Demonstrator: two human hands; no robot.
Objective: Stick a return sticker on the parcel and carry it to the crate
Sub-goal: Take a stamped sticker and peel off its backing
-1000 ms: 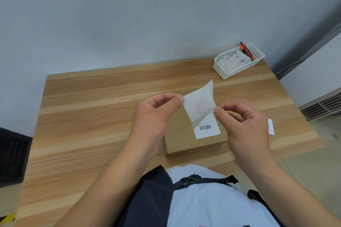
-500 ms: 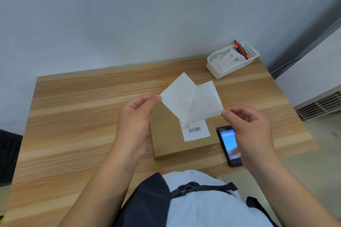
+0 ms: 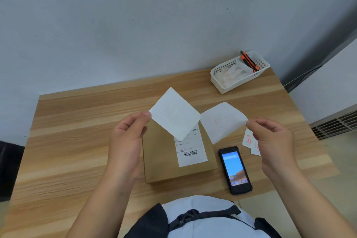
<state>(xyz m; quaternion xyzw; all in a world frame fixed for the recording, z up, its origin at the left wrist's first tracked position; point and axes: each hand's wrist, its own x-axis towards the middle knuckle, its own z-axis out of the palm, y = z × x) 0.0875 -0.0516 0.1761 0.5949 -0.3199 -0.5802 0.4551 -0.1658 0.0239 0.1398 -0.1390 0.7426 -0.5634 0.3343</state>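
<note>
Parcel flat on the table before me, under two raised white sheets.
My left hand pinches one sheet; my right hand pinches the other sheet; a phone lies just right of the parcel.

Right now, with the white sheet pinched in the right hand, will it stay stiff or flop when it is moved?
Probably floppy: the white sheet curls along its top edge, held only at one corner by the right hand. It looks thin and light, since faint red print shows through. It may stick to fingers; which sheet is the sticker is unclear.
</note>
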